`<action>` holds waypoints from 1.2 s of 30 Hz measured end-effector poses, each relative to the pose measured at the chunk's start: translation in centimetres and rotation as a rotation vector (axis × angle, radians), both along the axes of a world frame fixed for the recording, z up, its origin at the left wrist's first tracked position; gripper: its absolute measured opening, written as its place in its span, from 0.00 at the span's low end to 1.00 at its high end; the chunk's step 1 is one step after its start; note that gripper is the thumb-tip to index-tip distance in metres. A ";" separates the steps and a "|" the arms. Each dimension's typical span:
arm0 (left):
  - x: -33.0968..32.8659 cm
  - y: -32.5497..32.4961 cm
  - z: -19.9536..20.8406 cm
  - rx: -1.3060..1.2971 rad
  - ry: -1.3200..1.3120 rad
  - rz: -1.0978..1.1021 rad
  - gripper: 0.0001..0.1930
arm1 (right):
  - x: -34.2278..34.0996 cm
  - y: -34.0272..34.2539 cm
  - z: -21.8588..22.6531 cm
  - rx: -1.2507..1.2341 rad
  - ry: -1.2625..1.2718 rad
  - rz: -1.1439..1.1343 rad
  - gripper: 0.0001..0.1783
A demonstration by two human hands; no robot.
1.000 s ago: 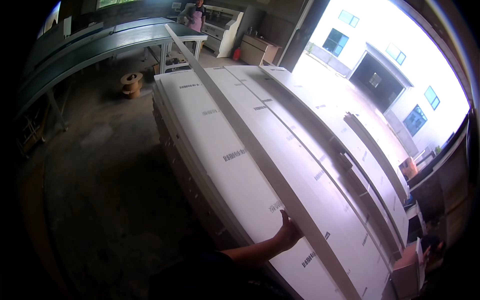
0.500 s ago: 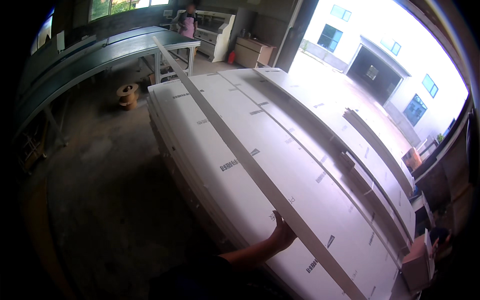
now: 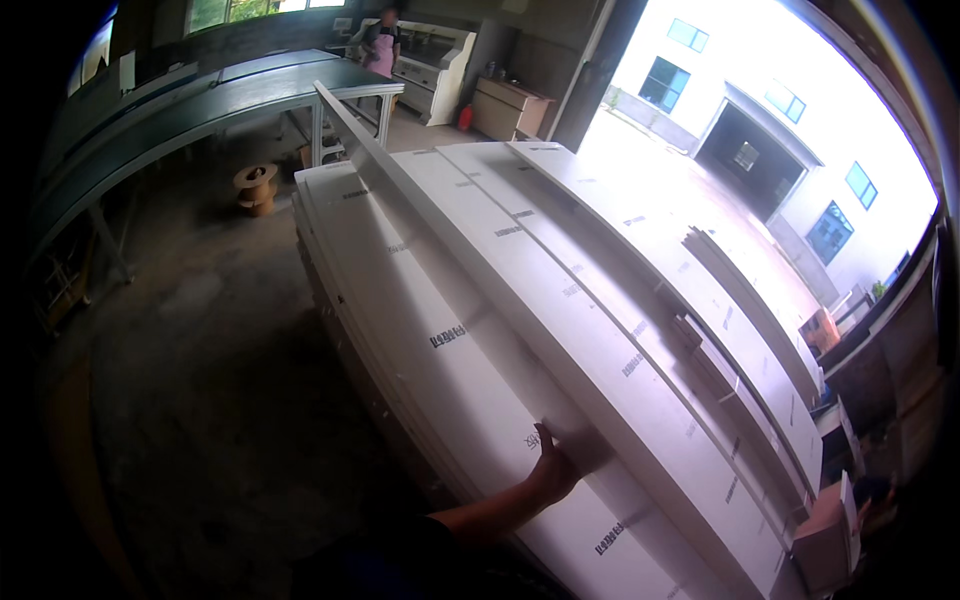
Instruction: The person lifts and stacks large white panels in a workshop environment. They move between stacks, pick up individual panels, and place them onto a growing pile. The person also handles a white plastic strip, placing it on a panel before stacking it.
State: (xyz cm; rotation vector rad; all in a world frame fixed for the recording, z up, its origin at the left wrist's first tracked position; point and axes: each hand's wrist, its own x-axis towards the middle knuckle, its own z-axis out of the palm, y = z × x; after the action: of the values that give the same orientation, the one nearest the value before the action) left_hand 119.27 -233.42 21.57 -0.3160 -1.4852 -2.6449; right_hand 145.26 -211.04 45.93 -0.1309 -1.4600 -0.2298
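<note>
My left hand [image 3: 556, 472] reaches in from the lower middle, its thumb pointing up and apart from the fingers. It is at the near lower side of a long white board [image 3: 580, 385], against the shaded face. The fingertips are blurred and partly hidden there, and the hand seems closed on the board. Tilted up, the board runs lengthwise over a stack of large white sheets [image 3: 385, 300] with dark printed marks. Its far end rises near the corner of a dark-topped table. My right hand does not show.
The long table [image 3: 200, 105] stands at the far left, a brown spool [image 3: 255, 190] on the floor nearby. A person in a pink apron [image 3: 380, 48] is at the back. Narrower white strips [image 3: 715, 370] lie right of the board; a pinkish box [image 3: 825, 540] sits at lower right.
The long board has tilted up and shifted right, showing a broad shaded near side where only a narrow strip showed before. My left hand has moved slightly left and down.
</note>
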 end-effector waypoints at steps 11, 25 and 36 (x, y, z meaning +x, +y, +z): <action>-1.0 -0.2 -3.5 0.719 -0.457 -0.549 0.53 | -4.6 2.5 2.5 -0.008 -0.081 -0.115 0.24; 2.1 -9.9 10.2 0.429 -0.693 -0.585 0.54 | -4.8 10.0 -3.6 0.096 -0.286 -0.137 0.19; 4.0 -16.8 18.4 0.031 -0.318 -0.081 0.42 | -1.1 3.0 -2.6 -0.188 -0.319 0.070 0.16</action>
State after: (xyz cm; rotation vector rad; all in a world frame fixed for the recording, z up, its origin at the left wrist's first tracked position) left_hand 123.27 -250.19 39.97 0.0534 -1.5391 -2.8863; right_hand 144.16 -208.02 43.33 -0.2023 -1.7998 -0.0565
